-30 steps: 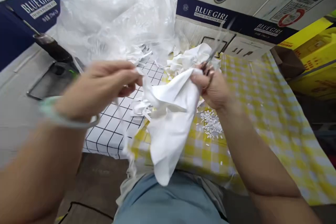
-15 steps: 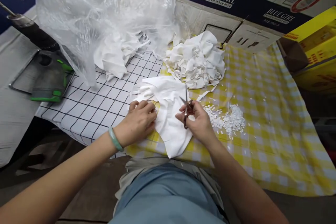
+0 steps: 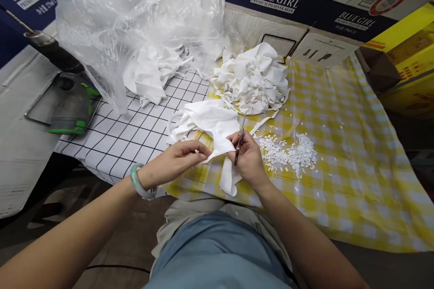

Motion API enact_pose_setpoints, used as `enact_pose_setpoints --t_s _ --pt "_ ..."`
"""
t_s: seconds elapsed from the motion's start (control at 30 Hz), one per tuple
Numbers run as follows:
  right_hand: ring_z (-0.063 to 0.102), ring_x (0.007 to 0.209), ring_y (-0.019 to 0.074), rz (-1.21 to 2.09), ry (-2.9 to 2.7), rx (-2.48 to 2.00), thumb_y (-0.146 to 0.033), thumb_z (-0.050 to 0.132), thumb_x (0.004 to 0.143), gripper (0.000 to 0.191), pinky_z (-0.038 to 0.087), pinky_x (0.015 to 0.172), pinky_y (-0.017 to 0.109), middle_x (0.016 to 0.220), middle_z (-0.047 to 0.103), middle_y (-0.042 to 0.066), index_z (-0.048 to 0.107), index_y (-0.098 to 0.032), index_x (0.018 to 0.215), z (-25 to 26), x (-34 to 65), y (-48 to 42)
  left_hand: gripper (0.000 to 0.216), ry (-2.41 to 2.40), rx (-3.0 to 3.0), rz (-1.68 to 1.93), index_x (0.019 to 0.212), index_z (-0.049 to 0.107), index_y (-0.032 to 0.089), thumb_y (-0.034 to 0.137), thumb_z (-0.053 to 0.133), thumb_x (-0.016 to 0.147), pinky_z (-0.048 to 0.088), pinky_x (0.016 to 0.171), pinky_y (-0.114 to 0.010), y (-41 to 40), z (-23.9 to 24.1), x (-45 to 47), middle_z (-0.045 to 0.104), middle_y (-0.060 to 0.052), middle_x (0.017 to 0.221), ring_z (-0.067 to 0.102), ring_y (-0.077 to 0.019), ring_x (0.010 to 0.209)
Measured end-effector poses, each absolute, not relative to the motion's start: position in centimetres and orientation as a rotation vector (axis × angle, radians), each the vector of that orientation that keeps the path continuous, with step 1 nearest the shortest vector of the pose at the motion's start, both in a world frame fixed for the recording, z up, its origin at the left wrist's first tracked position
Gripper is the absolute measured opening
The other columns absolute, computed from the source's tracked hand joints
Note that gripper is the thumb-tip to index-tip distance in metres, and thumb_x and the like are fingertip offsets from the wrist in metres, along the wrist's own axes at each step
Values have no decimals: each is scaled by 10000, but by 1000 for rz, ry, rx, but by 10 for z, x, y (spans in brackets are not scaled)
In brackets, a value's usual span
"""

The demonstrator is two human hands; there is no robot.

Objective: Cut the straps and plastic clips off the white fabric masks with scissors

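Note:
A piece of white fabric [image 3: 214,119] lies in front of me, part of it lifted and stretched between my hands. My left hand [image 3: 178,160], with a green bangle on its wrist, pinches the fabric's edge between thumb and fingers. In my right hand [image 3: 249,158] is a small pair of scissors [image 3: 240,137], blades pointing away from me. The right fingertips also touch the fabric, and a flap of it hangs below them. Just beyond lies a heap of white fabric pieces [image 3: 252,79]. Small white snippets [image 3: 301,153] are scattered right of my right hand.
A clear plastic bag [image 3: 142,13] with white fabric [image 3: 149,74] at its mouth stands at the back left. A power drill [image 3: 69,99] sits at the left. Cardboard boxes [image 3: 305,18] line the back. The checked yellow cloth [image 3: 352,144] covers the table's right side.
My left hand has gone from resting on the cloth to pinching the fabric's edge. The fabric's near part is lifted, and the scissors have turned more edge-on.

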State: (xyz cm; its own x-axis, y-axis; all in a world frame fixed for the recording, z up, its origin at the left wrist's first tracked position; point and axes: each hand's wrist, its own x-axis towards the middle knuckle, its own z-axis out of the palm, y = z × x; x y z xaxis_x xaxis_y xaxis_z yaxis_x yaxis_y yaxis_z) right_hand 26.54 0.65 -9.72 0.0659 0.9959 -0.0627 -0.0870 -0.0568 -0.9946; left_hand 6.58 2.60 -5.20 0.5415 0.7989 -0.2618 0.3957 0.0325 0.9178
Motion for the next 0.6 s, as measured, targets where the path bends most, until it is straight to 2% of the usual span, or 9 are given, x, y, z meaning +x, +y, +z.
enact_pose_setpoints --t_s 0.07,0.13,0.27,0.4,0.43,0.5,0.6 --pt "546 788 132 1243 -1068 -1230 -214 686 610 314 476 744 248 820 545 -24 420 -237 777 -91 269 8 197 1043 1764 524 923 721 202 337 595 855 482 845 -326 24 -55 68 642 -82 1082 578 -241 1039" --pt "543 777 132 1240 -1082 -1221 -222 700 613 319 477 739 251 811 548 -24 425 -235 775 -87 271 7 221 1030 1788 568 1000 706 200 332 615 848 461 932 -363 24 -59 75 629 -99 1162 552 -261 1120" --pt "534 753 125 1258 -1092 -1190 -218 721 611 336 472 720 251 799 545 -31 429 -232 776 -81 273 8 266 794 1451 439 1037 652 159 365 554 901 486 869 -356 27 -64 93 649 -76 979 597 -215 944" --pt "535 747 129 1275 -1093 -1194 -256 749 616 360 479 723 259 801 549 -30 426 -235 773 -74 279 10 235 779 1460 542 911 660 155 379 594 887 453 900 -343 26 -64 104 616 -62 974 555 -205 965" --pt "536 745 129 1272 -1088 -1195 -254 744 618 354 478 722 258 801 549 -31 426 -236 772 -74 280 10 236 783 1453 544 876 653 157 384 593 893 451 876 -326 25 -63 105 608 -54 940 548 -192 929" --pt "537 741 125 1271 -1078 -1194 -230 725 620 331 471 716 252 808 549 -31 431 -235 773 -75 282 11 256 749 1313 507 835 616 161 399 568 918 447 734 -274 21 -59 105 569 -24 818 514 -145 762" --pt "540 741 124 1280 -1088 -1189 -197 702 626 299 461 707 247 806 554 -30 444 -231 773 -79 285 10 287 726 1024 430 861 601 152 428 558 925 301 510 -214 16 -53 104 437 30 658 345 -81 547"
